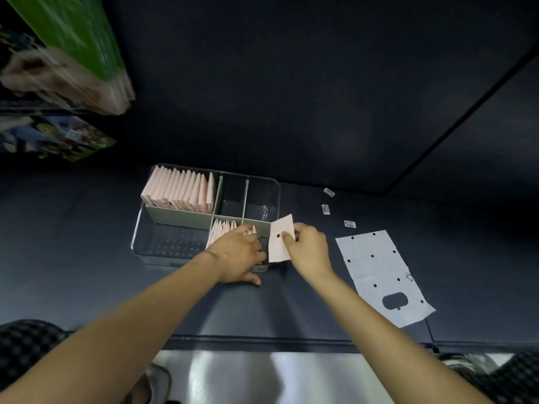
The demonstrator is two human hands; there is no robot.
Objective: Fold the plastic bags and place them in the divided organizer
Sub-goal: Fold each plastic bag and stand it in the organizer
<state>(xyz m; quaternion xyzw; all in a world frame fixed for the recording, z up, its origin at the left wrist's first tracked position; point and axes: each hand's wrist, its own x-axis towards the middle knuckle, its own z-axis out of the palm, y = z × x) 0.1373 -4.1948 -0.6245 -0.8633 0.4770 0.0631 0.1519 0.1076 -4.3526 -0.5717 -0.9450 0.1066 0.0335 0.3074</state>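
A clear divided organizer (151, 243) sits on the dark table. Its back left compartment holds a row of several folded pink bags (179, 189). A shorter row of folded bags (223, 230) stands in the front middle compartment. My left hand (237, 256) reaches into that compartment, fingers resting against the folded bags. My right hand (307, 252) pinches a folded pale pink bag (278, 243) with a black dot, held upright just at the organizer's right front corner. An unfolded white bag (382, 275) with black dots and a handle cut-out lies flat to the right.
Three small white labels (349, 223) lie on the table behind the flat bag. Coloured boxes (73, 53) stand at the far left. The table's front edge runs below my forearms, with a shiny floor beneath.
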